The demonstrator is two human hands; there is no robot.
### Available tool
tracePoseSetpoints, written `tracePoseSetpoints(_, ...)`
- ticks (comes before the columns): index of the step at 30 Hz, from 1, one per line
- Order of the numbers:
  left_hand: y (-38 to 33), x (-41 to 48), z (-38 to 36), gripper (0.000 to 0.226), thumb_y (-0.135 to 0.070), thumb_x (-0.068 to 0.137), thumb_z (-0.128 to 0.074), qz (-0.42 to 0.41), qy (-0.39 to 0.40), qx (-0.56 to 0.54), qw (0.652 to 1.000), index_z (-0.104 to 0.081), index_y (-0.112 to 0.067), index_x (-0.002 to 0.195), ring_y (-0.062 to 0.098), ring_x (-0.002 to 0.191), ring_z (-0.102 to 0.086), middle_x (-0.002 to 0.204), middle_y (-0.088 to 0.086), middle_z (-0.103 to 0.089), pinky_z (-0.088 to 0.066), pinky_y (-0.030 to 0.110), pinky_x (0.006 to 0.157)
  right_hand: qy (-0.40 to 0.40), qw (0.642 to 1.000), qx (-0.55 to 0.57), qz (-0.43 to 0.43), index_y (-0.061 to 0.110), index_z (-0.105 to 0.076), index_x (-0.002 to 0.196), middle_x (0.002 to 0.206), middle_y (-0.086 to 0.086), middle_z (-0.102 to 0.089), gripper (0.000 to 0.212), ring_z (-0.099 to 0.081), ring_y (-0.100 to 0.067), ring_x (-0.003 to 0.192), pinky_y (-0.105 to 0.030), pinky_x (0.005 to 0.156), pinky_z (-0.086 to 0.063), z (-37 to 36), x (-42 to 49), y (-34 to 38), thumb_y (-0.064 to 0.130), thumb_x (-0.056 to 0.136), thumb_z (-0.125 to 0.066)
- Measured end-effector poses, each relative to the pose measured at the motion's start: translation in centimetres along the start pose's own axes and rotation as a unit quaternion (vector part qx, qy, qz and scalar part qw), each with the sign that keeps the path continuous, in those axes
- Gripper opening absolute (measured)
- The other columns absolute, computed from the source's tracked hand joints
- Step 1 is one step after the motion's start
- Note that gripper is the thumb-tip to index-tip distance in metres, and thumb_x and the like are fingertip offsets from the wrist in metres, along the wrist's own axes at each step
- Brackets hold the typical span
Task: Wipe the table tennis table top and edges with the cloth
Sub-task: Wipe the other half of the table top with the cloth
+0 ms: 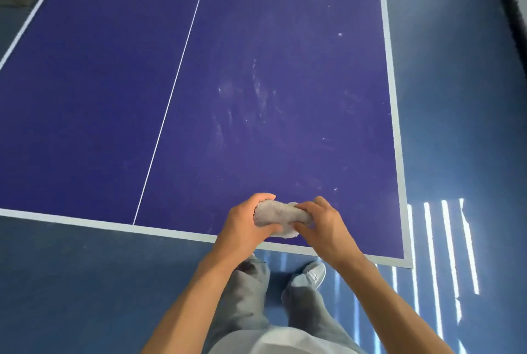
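The blue table tennis table (256, 68) fills most of the view, with a white centre line and white border lines. Pale dusty smears mark its right half. A small grey-white fluffy cloth (278, 215) is bunched between both hands just above the near edge of the table. My left hand (245, 222) grips the cloth's left end with curled fingers. My right hand (322, 222) grips its right end. Both hands hover over the near right part of the table top.
The near white edge line (85, 222) runs across in front of me, and the right edge line (396, 125) runs up the right side. Blue floor (71, 282) surrounds the table, with bright sunlight stripes (445, 254) at the right. My grey trousers and shoes stand below the near edge.
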State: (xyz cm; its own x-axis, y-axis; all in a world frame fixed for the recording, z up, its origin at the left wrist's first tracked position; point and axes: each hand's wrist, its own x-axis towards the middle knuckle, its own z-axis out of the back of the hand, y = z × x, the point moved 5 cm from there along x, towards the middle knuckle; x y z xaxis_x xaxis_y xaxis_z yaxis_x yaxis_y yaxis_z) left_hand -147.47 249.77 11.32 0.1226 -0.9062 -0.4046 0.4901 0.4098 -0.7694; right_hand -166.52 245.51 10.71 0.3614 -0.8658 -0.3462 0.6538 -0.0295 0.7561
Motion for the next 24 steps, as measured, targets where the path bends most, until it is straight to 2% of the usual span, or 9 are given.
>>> tracePoseSetpoints(3, 0.9, 0.3, -0.9, 0.032, -0.038, 0.081, -0.084, -0.002, -0.041, 0.075, 0.996, -0.063, -0.042, 0.106, 0.002, 0.090, -0.061, 0.099, -0.020, -0.060, -0.049, 0.017, 0.070, 0.005, 0.999, -0.027, 0.033, 0.007, -0.076, 0.097, 0.108, 0.005, -0.052, 0.011, -0.054, -0.015, 0.097, -0.010, 0.080, -0.039, 0.5, 0.3, -1.5, 0.016, 0.091, -0.078)
tracePoseSetpoints(5, 1.7, 0.8, -1.8, 0.027, -0.043, 0.087, -0.078, 0.005, -0.066, 0.104, 0.992, -0.064, -0.038, 0.109, 0.004, 0.088, -0.060, 0.095, -0.016, -0.057, -0.052, 0.027, 0.073, 0.013, 1.000, 0.006, -0.008, 0.011, -0.074, 0.095, 0.110, 0.008, -0.063, 0.007, -0.061, -0.012, 0.096, -0.021, 0.080, -0.048, 1.3, 0.6, -3.1, 0.016, 0.091, -0.076)
tracePoseSetpoints(10, 3.6, 1.7, -5.6, 0.035, -0.033, 0.096, -0.068, -0.001, -0.095, 0.168, 0.981, -0.064, -0.023, 0.129, 0.021, 0.114, -0.056, 0.122, -0.002, -0.059, -0.046, 0.040, 0.099, -0.129, 0.985, 0.040, -0.105, 0.022, -0.061, 0.090, 0.092, 0.006, -0.066, 0.025, -0.061, -0.018, 0.080, -0.027, 0.064, -0.049, 5.5, -0.3, -7.7, 0.005, 0.084, -0.078)
tracePoseSetpoints(14, 4.9, 1.9, -8.6, 0.045, -0.021, 0.085, -0.079, 0.037, -0.120, 0.217, 0.968, -0.068, -0.013, 0.127, 0.038, 0.129, -0.055, 0.134, 0.014, -0.060, -0.044, 0.055, 0.108, -0.241, 0.953, -0.181, -0.010, 0.011, -0.053, 0.089, 0.100, -0.002, -0.057, 0.045, -0.050, -0.029, 0.082, -0.037, 0.075, -0.037, 8.3, -1.2, -9.8, -0.009, 0.064, -0.085)
tracePoseSetpoints(16, 5.7, 2.1, -9.9, 0.052, -0.017, 0.078, -0.084, 0.069, -0.124, 0.220, 0.965, -0.068, -0.010, 0.127, 0.047, 0.134, -0.051, 0.140, 0.021, -0.057, -0.042, 0.064, 0.109, -0.208, 0.944, -0.257, -0.003, 0.007, -0.055, 0.089, 0.110, -0.013, -0.060, 0.047, -0.054, -0.038, 0.093, -0.040, 0.084, -0.037, 8.0, -1.0, -11.0, -0.007, 0.059, -0.088)
tracePoseSetpoints(18, 6.5, 1.7, -11.1, 0.058, -0.015, 0.075, -0.086, 0.105, -0.129, 0.218, 0.962, -0.066, -0.008, 0.129, 0.051, 0.139, -0.046, 0.147, 0.026, -0.052, -0.037, 0.068, 0.111, -0.102, 0.950, -0.295, 0.006, 0.003, -0.060, 0.089, 0.123, -0.025, -0.062, 0.041, -0.061, -0.050, 0.110, -0.054, 0.093, -0.050, 6.7, -1.0, -12.6, -0.008, 0.060, -0.086)
tracePoseSetpoints(20, 7.2, 1.1, -12.1, 0.064, -0.014, 0.073, -0.088, 0.121, -0.144, 0.218, 0.957, -0.065, -0.005, 0.131, 0.053, 0.141, -0.043, 0.149, 0.029, -0.048, -0.035, 0.071, 0.111, 0.021, 0.946, -0.322, 0.035, -0.002, -0.065, 0.094, 0.138, -0.032, -0.058, 0.037, -0.057, -0.058, 0.126, -0.064, 0.103, -0.049, 5.3, -1.6, -14.5, -0.005, 0.063, -0.085)
tracePoseSetpoints(22, 7.7, 0.6, -13.1, 0.067, -0.015, 0.073, -0.088, 0.140, -0.170, 0.211, 0.952, -0.062, -0.003, 0.134, 0.054, 0.141, -0.041, 0.150, 0.030, -0.045, -0.035, 0.071, 0.110, 0.099, 0.932, -0.341, 0.079, -0.003, -0.067, 0.111, 0.152, -0.030, -0.049, 0.051, -0.047, -0.054, 0.140, -0.061, 0.114, -0.036, 4.3, -2.3, -16.2, 0.022, 0.073, -0.090)
tracePoseSetpoints(24, 7.7, 0.5, -14.3, 0.067, -0.015, 0.077, -0.086, 0.169, -0.204, 0.182, 0.947, -0.058, -0.003, 0.137, 0.053, 0.144, -0.037, 0.154, 0.030, -0.041, -0.035, 0.070, 0.111, 0.128, 0.921, -0.346, 0.126, -0.002, -0.057, 0.138, 0.162, -0.025, -0.038, 0.076, -0.031, -0.044, 0.152, -0.054, 0.119, -0.026, 3.8, -2.3, -17.3, 0.051, 0.087, -0.075)
